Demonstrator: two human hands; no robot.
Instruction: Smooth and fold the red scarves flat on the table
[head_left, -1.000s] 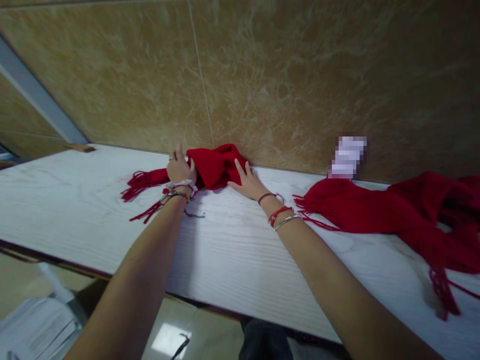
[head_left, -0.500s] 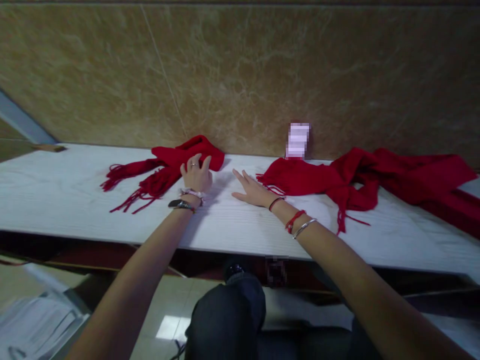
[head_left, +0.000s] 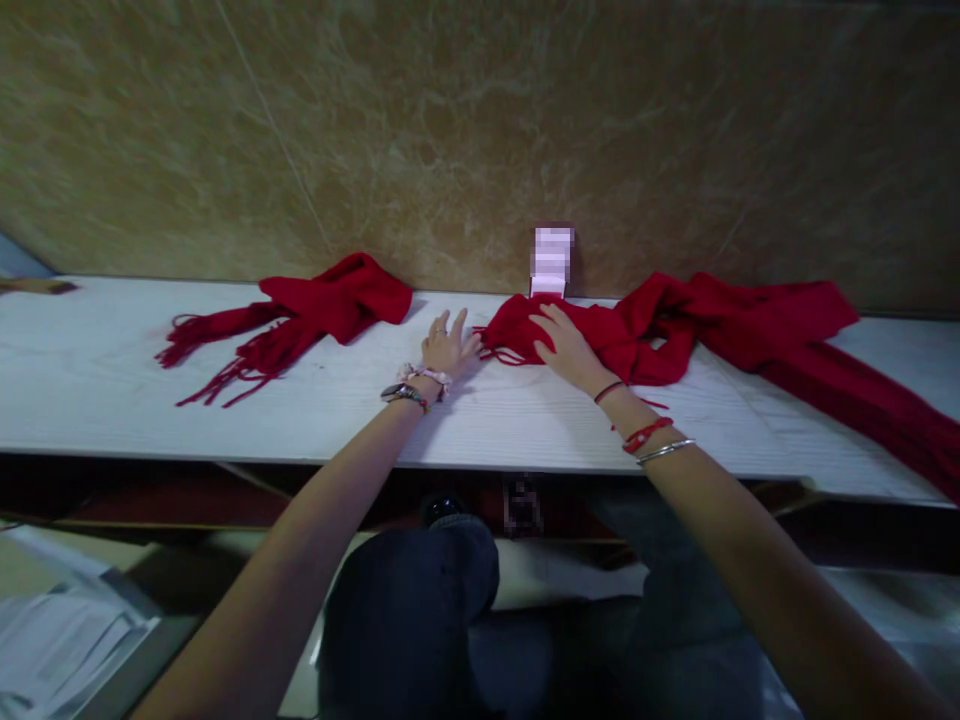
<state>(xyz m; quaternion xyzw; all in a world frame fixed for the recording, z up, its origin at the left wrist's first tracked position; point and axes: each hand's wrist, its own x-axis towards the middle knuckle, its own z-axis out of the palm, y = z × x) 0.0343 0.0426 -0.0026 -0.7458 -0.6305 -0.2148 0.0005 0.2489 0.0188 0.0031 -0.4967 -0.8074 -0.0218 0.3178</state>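
Two red fringed scarves lie on a white wood-grain table (head_left: pixel 112 380) along a brown marble wall. The folded scarf (head_left: pixel 330 300) sits at the left, untouched. A long crumpled scarf (head_left: pixel 712 320) stretches from the middle to the right edge. My right hand (head_left: pixel 566 345) lies on the near end of that long scarf, fingers curled down into the cloth. Just left of the scarf's fringe, my left hand (head_left: pixel 448 345) rests on the table with its fingers stretched out, their tips at the fringe.
A small blurred-out white card (head_left: pixel 552 262) stands against the wall behind the long scarf. My dark-trousered knees (head_left: pixel 420 610) are below the table's front edge. Grey sheets (head_left: pixel 60 640) lie on the floor at lower left.
Both hands left the folded scarf and moved right. My right hand went from the bare table onto the long scarf's end, and my left hand came off the folded scarf to the fringe.
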